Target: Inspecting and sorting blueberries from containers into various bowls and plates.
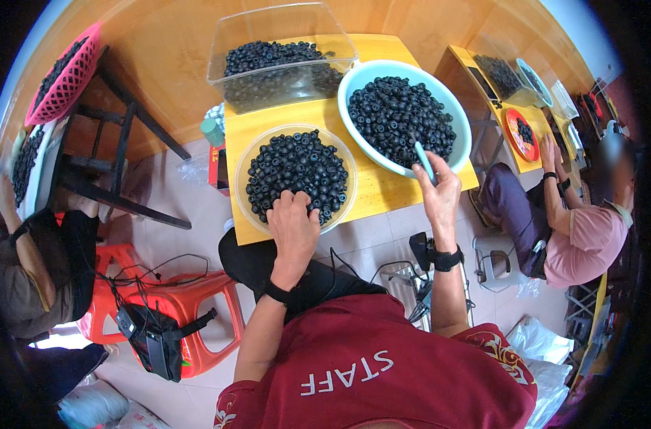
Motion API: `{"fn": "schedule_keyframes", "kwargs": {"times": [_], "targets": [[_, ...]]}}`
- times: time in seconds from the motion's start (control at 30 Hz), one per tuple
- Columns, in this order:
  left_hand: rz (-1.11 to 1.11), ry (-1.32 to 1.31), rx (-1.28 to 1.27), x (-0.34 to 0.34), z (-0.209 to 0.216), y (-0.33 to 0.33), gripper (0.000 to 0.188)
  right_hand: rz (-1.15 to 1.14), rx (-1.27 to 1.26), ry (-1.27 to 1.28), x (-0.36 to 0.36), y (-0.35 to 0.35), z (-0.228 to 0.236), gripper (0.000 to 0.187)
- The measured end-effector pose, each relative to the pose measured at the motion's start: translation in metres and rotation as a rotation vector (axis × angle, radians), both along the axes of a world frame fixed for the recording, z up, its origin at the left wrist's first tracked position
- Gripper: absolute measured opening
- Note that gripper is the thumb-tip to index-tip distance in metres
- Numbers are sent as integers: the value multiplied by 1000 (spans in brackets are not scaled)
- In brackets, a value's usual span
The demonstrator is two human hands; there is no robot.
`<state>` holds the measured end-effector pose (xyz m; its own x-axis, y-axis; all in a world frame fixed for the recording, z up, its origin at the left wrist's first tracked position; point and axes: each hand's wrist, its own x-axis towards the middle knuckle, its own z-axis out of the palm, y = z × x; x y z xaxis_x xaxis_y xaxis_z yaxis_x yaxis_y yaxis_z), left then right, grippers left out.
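Observation:
My left hand [294, 223] reaches into a shallow round tray [349, 159] heaped with small black round pieces [293, 168], many showing a ring-shaped end. Its fingers are bent down among the pieces, and whatever they pinch is hidden. In my right hand [442, 191] is a slim pale teal tool [425, 161], gripped between thumb and fingers with its end pointing up. That hand is over the near edge of a large light-blue basin [462, 136], which is full of the same black pieces. Both containers sit on a yellow wooden table [375, 204].
A clear plastic bin [282, 75] of black pieces stands at the back. A red stool [196, 293] with a black bag [157, 343] is at lower left. One person [586, 243] sits right, by a red plate [522, 136]; another [32, 279] is left, near a pink basket [64, 79].

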<state>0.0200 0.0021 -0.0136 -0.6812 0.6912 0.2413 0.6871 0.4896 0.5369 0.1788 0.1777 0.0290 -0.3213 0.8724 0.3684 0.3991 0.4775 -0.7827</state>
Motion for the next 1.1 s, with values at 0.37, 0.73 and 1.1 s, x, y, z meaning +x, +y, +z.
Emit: {"fn": "schedule_keyframes", "kwargs": {"times": [0.37,0.73,1.1], "targets": [[-221,-1024,608,-8,13,-19,22,488,-252,14,-12,-67,-2,24],[-335,-1607,948,-3,19,-47,24,707,-160,-72,-22,-93,15,19],[-421,-1641,1011,-2,14,-50,20,720,-48,-181,-25,-105,28,19]]}}
